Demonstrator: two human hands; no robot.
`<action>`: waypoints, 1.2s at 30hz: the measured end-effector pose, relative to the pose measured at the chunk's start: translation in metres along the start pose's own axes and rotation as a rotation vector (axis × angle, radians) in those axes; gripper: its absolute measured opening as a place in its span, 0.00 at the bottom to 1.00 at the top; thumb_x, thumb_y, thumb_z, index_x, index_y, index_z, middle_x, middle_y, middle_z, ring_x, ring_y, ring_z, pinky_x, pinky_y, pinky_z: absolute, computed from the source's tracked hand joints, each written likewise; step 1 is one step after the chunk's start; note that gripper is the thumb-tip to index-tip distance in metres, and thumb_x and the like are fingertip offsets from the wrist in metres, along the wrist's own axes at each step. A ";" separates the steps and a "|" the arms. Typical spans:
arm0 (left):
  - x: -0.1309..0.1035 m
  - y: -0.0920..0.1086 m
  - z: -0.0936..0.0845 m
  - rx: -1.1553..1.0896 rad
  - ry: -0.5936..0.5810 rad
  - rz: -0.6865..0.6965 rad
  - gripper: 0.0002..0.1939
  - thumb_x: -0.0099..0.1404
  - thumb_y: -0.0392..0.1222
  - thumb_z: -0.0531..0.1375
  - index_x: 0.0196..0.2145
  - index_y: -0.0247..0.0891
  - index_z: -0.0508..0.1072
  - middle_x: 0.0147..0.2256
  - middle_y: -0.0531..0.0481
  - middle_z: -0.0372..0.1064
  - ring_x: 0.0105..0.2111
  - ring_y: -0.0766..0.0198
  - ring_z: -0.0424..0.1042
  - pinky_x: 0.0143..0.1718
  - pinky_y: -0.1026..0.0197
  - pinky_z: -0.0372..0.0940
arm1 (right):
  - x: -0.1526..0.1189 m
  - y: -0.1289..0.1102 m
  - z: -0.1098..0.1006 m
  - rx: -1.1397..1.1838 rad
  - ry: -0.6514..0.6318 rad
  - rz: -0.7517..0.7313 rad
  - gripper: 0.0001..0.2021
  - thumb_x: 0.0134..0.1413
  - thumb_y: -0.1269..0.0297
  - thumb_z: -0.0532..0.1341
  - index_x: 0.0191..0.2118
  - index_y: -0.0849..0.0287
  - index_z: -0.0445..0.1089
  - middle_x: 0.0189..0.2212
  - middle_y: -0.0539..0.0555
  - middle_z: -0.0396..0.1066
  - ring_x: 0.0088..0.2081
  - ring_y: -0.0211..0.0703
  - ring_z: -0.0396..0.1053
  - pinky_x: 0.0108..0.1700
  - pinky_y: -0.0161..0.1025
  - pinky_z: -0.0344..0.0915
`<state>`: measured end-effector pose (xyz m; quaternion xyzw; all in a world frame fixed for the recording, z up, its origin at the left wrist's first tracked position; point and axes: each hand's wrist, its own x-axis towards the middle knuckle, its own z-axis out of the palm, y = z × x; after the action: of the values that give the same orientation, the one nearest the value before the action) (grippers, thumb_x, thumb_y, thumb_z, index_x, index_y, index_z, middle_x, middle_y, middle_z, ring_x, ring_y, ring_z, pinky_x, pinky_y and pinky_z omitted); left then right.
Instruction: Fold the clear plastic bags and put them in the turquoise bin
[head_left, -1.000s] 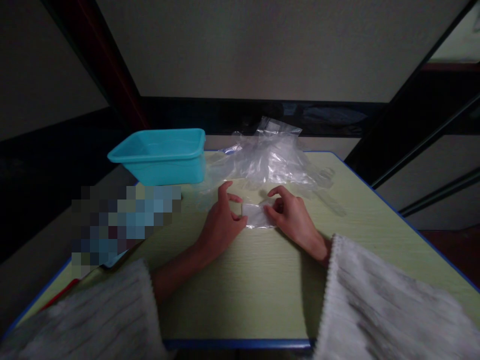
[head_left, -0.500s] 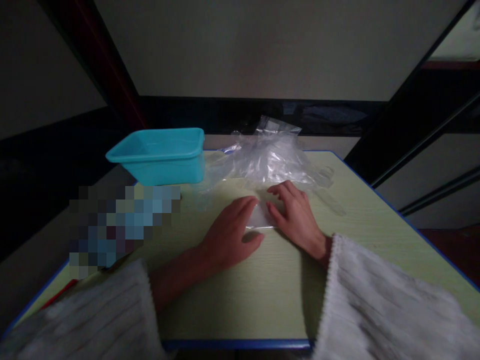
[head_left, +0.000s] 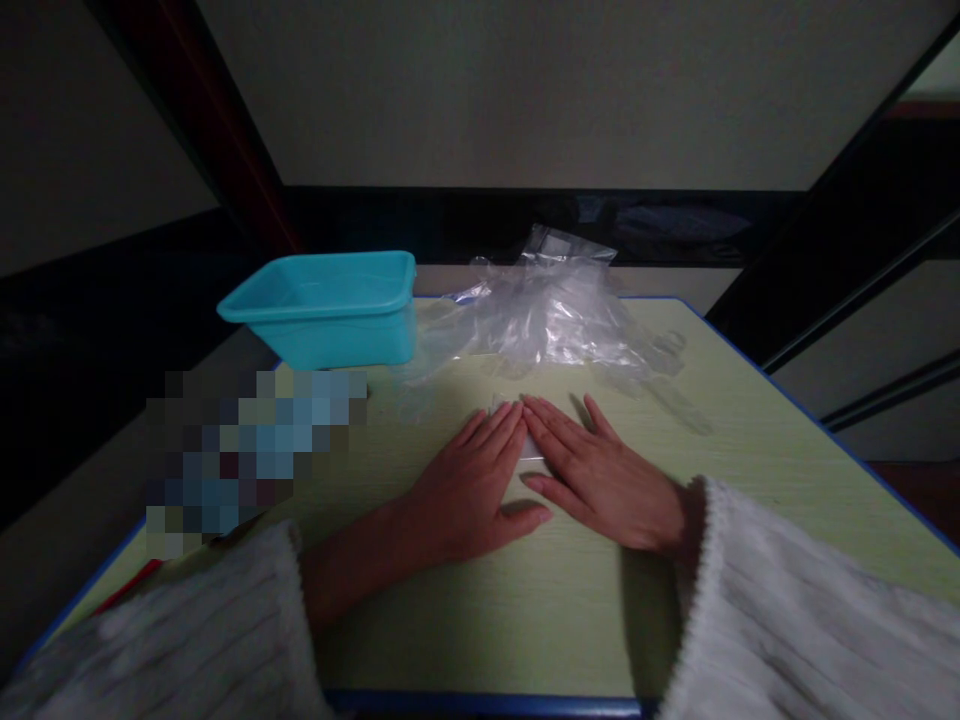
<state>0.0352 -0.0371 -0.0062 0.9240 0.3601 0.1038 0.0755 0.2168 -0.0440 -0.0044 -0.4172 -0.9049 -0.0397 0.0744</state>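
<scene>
A small piece of clear plastic [head_left: 532, 449], folded or flat, lies on the pale green table [head_left: 480, 640]. Most of it is hidden under my hands. My left hand [head_left: 472, 485] rests on it from the left, fingers stretched out and thumb apart. From the right, my right hand [head_left: 596, 465] lies palm down with its fingers straight, the fingertips of both hands meeting over the plastic. Neither hand grips anything. Just beyond them is a loose heap of clear plastic bags [head_left: 555, 315].
A turquoise plastic basin [head_left: 337, 335] stands at the back left of the table. In front of it lies a blurred-out bluish item [head_left: 277, 440], with a red strip [head_left: 131, 583] near the left edge. A wall panel [head_left: 510, 95] rises behind the table.
Both hands have flattened onto the plastic piece and their fingertips have come together. The right hand's fingers, curled before, are now straight. The view has shifted slightly.
</scene>
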 end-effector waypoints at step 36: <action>-0.008 -0.005 -0.009 0.105 -0.099 -0.104 0.40 0.62 0.57 0.49 0.59 0.19 0.48 0.62 0.27 0.40 0.63 0.46 0.39 0.59 0.41 0.43 | -0.009 -0.003 0.003 -0.039 0.077 0.179 0.41 0.57 0.41 0.35 0.61 0.75 0.49 0.60 0.74 0.47 0.61 0.60 0.48 0.55 0.66 0.48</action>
<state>0.0243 -0.0384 0.0000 0.9109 0.4081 0.0347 0.0500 0.2199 -0.0527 -0.0089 -0.4959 -0.8595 -0.0664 0.1043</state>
